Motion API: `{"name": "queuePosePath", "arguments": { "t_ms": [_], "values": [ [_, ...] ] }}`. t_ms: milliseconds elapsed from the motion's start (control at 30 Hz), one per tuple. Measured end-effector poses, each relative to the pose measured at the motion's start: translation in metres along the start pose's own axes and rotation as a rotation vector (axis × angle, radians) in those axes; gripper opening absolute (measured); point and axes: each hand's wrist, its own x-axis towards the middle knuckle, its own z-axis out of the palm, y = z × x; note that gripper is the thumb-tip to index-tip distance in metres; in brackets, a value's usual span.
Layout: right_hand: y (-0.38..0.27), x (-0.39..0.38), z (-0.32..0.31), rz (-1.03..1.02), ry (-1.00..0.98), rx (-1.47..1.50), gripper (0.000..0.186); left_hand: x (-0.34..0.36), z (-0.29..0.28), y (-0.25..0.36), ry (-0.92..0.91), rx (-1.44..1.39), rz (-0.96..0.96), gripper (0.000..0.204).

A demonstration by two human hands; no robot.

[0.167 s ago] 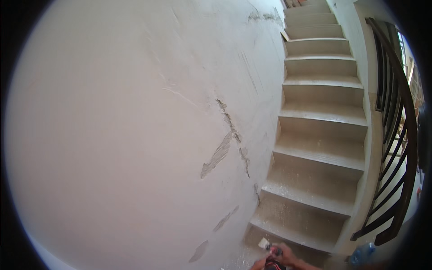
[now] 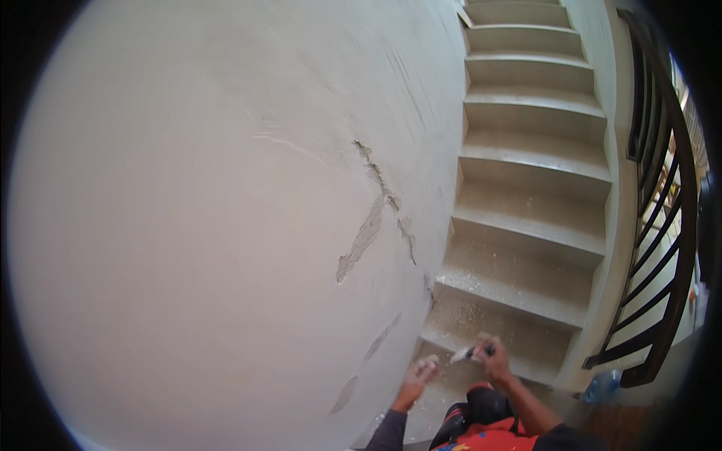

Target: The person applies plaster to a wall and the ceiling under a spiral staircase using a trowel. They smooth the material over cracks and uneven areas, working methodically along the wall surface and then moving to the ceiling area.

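Observation:
My right hand (image 2: 495, 365) is closed round the dark handle of a putty knife (image 2: 463, 354), whose pale flat blade points left. To the left of the blade, my left hand (image 2: 418, 377) has its fingers bent together. Something whitish shows at its fingertips; whether that is a lump of material or a coating I cannot tell. Both hands are above the lower steps, apart from the wall (image 2: 188, 225). A jagged crack (image 2: 376, 174) runs down that wall, with a rough grey scraped strip (image 2: 363, 239) branching off it.
Beige stairs (image 2: 534, 188) climb away ahead, with white crumbs on the lower treads. A dark handrail with bars (image 2: 686, 225) curves along the right side. Near its foot stands a clear bluish plastic bottle (image 2: 602, 386). Smaller scraped patches (image 2: 382, 337) mark the wall low down.
The view has tilted downward, bringing my forearms and red clothing in. My hands, close together at the lower edge before, are now apart and higher in the picture, the putty knife still in the right.

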Motion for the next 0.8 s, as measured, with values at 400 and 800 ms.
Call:
{"name": "queuePosePath", "arguments": {
  "t_ms": [400, 800],
  "values": [
    [-0.138, 0.194, -0.005, -0.178, 0.412, 0.768, 0.015, -0.015, -0.094, 0.261, 1.082, 0.472, 1.178, 0.023],
    [-0.41, 0.328, 0.111, -1.017, 0.133, 1.103, 0.012, 0.016, -0.122, 0.314, 0.527, 0.411, 1.074, 0.036]
  ]
}}
